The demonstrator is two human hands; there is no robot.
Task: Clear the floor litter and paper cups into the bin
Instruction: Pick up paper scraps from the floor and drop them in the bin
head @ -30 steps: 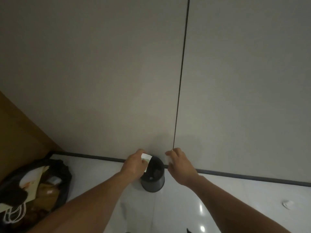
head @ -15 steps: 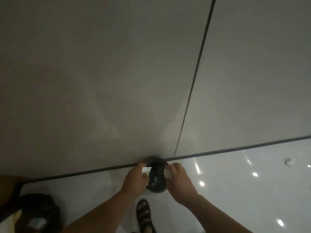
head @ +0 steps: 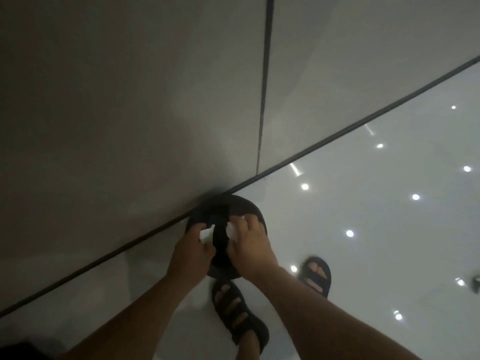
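Observation:
A small round black bin (head: 246,203) stands on the glossy floor against the foot of the wall. Both my hands hover over its open mouth. My left hand (head: 192,252) holds a small white scrap of paper (head: 207,234) at the bin's left rim. My right hand (head: 249,245) holds another white scrap (head: 231,229) over the middle of the opening. The inside of the bin is dark, and what lies in it cannot be made out.
My two feet in black sandals (head: 239,315) (head: 315,275) stand just behind the bin. A grey wall with a vertical dark seam (head: 263,100) rises beyond it. A small object (head: 475,281) lies on the white floor at the right edge.
The camera has tilted down and closer; the bin now looks larger. Both hands have come lower over its mouth, and a white scrap now shows in my right hand too.

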